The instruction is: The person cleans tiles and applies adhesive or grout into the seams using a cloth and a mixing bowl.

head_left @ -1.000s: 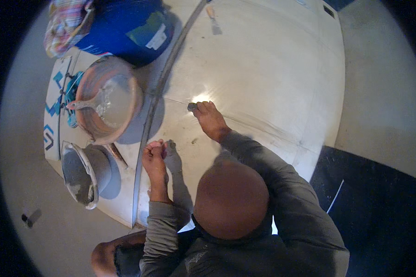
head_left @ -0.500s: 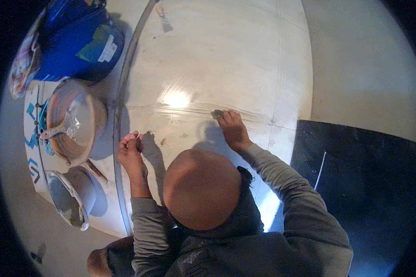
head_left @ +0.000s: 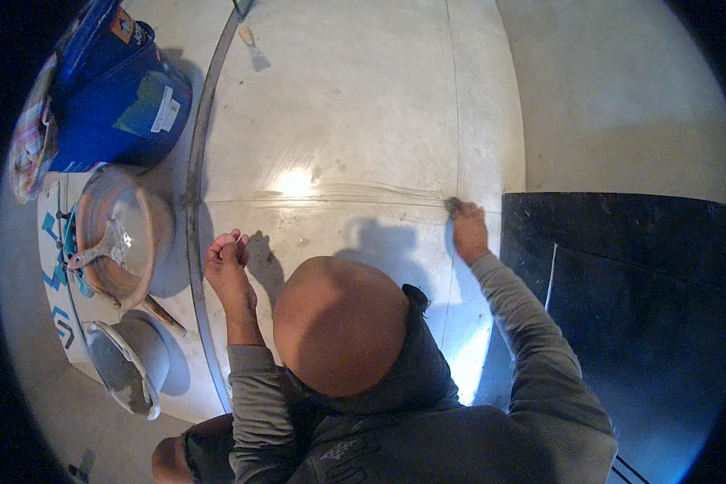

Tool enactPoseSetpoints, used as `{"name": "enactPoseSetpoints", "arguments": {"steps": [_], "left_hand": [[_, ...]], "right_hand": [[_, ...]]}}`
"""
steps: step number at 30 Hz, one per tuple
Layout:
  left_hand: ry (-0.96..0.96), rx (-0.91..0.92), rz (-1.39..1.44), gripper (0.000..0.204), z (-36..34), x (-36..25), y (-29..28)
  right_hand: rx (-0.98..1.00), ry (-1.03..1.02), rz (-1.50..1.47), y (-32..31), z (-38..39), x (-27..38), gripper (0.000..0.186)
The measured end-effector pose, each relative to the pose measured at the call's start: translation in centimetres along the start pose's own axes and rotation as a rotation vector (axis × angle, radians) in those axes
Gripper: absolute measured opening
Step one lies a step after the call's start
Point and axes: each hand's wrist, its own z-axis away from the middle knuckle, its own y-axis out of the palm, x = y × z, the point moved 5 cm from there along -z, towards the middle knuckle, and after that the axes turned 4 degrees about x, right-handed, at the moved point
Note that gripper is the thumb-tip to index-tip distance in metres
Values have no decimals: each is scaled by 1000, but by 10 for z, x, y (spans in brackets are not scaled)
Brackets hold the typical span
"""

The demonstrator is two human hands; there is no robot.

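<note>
My right hand is at the right end of a thin dark joint line in the pale, smooth tiled surface. Its fingers press down on a small dark pad, blurred at the edges; whether it is cloth or sponge I cannot tell. Smeared streaks run along the joint to the left of it. My left hand hovers near a dark raised strip, its fingers curled and pinched together. Something thin and pale seems to show at the fingertips, too small to name.
Left of the strip stand a blue bucket, a clay-coloured bowl with a trowel-like tool in it, and a grey-white bucket. A wooden handle lies between them. A putty knife lies far ahead. Black panel at right.
My right hand has slid to the right along the joint with the dark pad under its fingers. My left hand stays almost where it was. The view has shifted slightly.
</note>
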Motion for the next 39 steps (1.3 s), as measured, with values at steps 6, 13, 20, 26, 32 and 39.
{"name": "enactPoseSetpoints", "arguments": {"steps": [6,13,20,26,32,39], "left_hand": [[-27,7,-16,9,-2,12,-12],[-17,-72,22,9,2,13,-32],[-38,-136,25,10,0,20,-58],[-79,-190,25,11,3,32,-80],[-61,-181,14,10,5,29,-94],[-38,-154,-53,12,8,6,-80]], "right_hand": [[-200,224,-953,-3,2,-47,24],[-355,297,-750,20,-3,6,22],[-432,176,-1129,10,-25,89,22],[-486,-106,-1089,-19,-66,184,22],[-599,-369,-1068,-51,-95,257,22],[18,-383,-1379,-74,-128,347,31]]}}
